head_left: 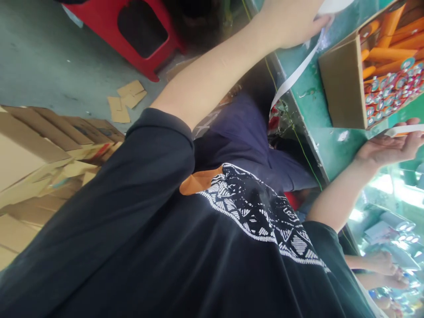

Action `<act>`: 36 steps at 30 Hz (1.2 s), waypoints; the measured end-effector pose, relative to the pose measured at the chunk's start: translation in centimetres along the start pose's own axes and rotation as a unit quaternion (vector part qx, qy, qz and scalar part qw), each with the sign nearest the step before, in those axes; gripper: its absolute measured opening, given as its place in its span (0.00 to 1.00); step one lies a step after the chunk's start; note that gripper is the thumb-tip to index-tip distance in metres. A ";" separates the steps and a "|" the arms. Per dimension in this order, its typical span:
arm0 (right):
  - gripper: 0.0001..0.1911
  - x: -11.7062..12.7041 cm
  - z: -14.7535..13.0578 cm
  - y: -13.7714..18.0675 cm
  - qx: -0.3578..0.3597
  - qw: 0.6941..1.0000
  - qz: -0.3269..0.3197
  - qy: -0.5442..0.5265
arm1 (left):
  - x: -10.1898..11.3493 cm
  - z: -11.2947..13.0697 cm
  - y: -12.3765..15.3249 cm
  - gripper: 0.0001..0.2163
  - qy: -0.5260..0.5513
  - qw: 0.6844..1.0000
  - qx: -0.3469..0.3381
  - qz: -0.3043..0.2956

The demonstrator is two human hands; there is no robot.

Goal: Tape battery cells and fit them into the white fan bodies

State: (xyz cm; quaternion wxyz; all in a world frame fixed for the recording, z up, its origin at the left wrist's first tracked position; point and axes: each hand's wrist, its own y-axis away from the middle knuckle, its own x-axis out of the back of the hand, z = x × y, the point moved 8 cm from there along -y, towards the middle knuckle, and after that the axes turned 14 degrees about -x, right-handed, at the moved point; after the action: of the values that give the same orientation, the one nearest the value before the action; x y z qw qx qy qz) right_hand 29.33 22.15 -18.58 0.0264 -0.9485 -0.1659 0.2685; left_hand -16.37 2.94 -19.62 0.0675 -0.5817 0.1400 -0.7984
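Observation:
My left hand reaches to the top edge of the view, its fingers partly cut off. It is closed at a white roll or disc, only partly in view. From beside its fingertips a white strip hangs in a curve over the table edge. At the right edge my right hand is turned palm up, fingers curled around an orange cylinder with a white strip along it. The far end of that cylinder lies out of view.
A cardboard box of orange cylinders and red-and-silver cells stands on the green table. A co-worker's hands are at lower right. A red stool, cardboard scraps and stacked cartons are at left.

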 end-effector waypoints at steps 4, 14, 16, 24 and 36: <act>0.23 -1.1 -0.2 0.1 0.041 0.990 -0.119 0.070 | 0.3 0.7 0.4 0.44 0.009 0.999 0.034 -0.040; 0.24 -3.2 3.4 4.0 -0.213 0.945 0.127 -0.216 | 3.9 2.8 0.9 0.33 -0.031 0.999 0.021 -0.010; 0.11 -4.9 3.1 5.2 -0.243 0.947 0.113 -0.175 | 4.5 4.0 1.4 0.29 -0.038 0.999 0.022 -0.011; 0.37 -4.0 2.0 6.3 -0.209 0.964 0.133 0.095 | 4.9 0.1 1.5 0.23 -0.007 0.995 0.101 0.013; 0.38 -2.2 2.8 8.1 -0.278 0.929 0.175 0.173 | 8.9 -13.6 -18.6 0.20 -0.069 0.977 0.135 -0.152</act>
State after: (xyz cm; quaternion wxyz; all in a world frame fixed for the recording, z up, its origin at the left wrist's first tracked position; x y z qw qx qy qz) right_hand 28.59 13.69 -21.00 -0.2575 -0.9635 -0.0586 0.0435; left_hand -30.99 20.19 -9.71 0.0328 -0.6353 -0.0638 -0.7689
